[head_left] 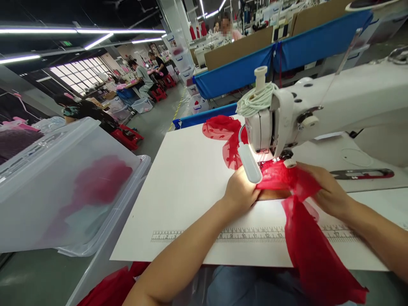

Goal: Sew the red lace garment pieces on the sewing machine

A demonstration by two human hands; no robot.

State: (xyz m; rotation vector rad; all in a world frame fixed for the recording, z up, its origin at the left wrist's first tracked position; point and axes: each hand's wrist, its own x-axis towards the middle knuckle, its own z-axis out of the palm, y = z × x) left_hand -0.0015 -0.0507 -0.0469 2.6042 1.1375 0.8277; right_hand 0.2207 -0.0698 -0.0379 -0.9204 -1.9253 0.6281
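Observation:
A white sewing machine (318, 106) stands on the right of the white table (178, 191). Sheer red fabric (277, 176) lies under its needle area, where a lamp lights it. My left hand (242, 191) is at the fabric's left edge beside the lit grey lamp piece (250, 163), its fingers mostly hidden. On the other side my right hand (328, 191) is closed on the fabric. One long tail of the cloth hangs over the table's front edge. More of it, with a darker pattern, spreads behind the needle.
Thread snips (363, 174) lie right of my right hand. A printed ruler (255, 235) runs along the table's front. At left stands a translucent plastic bin (70, 182) with red fabric showing inside. Several people sit at other tables farther back. Blue cloth (236, 76) hangs from the opposite workstation.

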